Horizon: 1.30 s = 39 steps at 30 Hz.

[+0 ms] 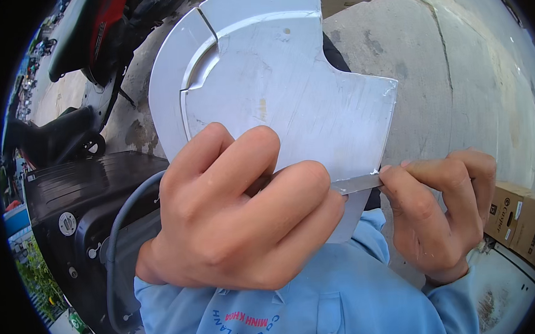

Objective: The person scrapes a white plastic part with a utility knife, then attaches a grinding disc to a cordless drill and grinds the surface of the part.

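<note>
A white plastic panel point(289, 106) with a curved outer rim, a slot and a notched upper right corner is held upright in front of my body. My left hand point(239, 210) lies across its lower part with fingers curled round a thin grey metal blade point(356, 183). The blade rests at the panel's lower right edge, with small white flakes along it. My right hand point(439, 210) pinches the blade's outer end between thumb and fingers. Part of the blade is hidden under my left fingers, so its far end cannot be seen.
A red and black motor scooter point(80, 41) stands at upper left. A black machine casing point(77, 193) with a grey hose point(113, 257) is at left. Cardboard boxes point(521, 227) sit on a white surface point(500, 294) at right. Cracked concrete ground point(414, 119) lies beyond the panel.
</note>
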Each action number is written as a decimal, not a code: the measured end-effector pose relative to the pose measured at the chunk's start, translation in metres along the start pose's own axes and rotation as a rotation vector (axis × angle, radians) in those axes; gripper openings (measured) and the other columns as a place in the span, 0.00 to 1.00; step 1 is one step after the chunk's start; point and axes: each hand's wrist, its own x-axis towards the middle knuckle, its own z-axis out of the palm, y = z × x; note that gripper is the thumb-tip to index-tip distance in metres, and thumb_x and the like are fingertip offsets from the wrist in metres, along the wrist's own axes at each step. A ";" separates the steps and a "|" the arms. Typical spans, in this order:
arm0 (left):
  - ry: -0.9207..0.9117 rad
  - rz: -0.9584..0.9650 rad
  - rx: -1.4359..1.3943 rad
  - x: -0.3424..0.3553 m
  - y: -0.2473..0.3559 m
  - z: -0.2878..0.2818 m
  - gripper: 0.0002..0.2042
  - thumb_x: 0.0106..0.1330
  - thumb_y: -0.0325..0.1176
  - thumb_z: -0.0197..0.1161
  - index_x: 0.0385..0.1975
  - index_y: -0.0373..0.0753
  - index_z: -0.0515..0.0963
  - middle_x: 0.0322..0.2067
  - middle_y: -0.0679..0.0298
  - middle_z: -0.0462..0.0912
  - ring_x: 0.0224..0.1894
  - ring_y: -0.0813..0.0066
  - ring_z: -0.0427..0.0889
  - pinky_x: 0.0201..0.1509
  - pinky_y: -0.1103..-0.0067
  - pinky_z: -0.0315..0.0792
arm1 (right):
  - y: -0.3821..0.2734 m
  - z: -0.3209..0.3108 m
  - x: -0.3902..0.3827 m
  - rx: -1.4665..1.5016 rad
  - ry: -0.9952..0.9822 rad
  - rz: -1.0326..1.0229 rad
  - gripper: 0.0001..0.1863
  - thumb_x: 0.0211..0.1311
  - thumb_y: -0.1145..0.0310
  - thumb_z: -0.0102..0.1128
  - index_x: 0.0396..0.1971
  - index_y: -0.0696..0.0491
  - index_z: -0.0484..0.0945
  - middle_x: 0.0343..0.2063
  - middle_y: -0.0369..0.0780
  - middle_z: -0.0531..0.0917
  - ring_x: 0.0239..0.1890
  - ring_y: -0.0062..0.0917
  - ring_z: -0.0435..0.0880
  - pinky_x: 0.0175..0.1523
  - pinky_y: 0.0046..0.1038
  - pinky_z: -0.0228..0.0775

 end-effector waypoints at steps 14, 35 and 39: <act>0.454 -0.145 -0.145 -0.009 -0.115 0.006 0.43 0.56 0.76 0.61 0.59 0.44 0.78 0.53 0.50 0.81 0.48 0.53 0.85 0.49 0.59 0.79 | 0.014 -0.001 0.031 0.148 0.285 0.025 0.19 0.45 0.84 0.75 0.41 0.58 0.87 0.30 0.39 0.82 0.30 0.28 0.77 0.30 0.25 0.67; 0.413 -0.635 -0.699 -0.021 -0.093 0.026 0.37 0.55 0.54 0.68 0.63 0.38 0.77 0.52 0.44 0.83 0.48 0.50 0.87 0.55 0.58 0.83 | -0.011 0.009 0.061 -0.163 0.106 -0.309 0.11 0.53 0.76 0.72 0.38 0.57 0.88 0.32 0.38 0.84 0.24 0.22 0.72 0.23 0.21 0.60; 0.421 -0.636 -0.717 -0.021 -0.091 0.028 0.36 0.55 0.54 0.68 0.63 0.38 0.77 0.52 0.44 0.84 0.48 0.50 0.88 0.55 0.59 0.83 | -0.017 0.015 0.051 -0.141 0.110 -0.320 0.12 0.51 0.77 0.72 0.38 0.59 0.88 0.31 0.39 0.84 0.23 0.21 0.72 0.22 0.20 0.60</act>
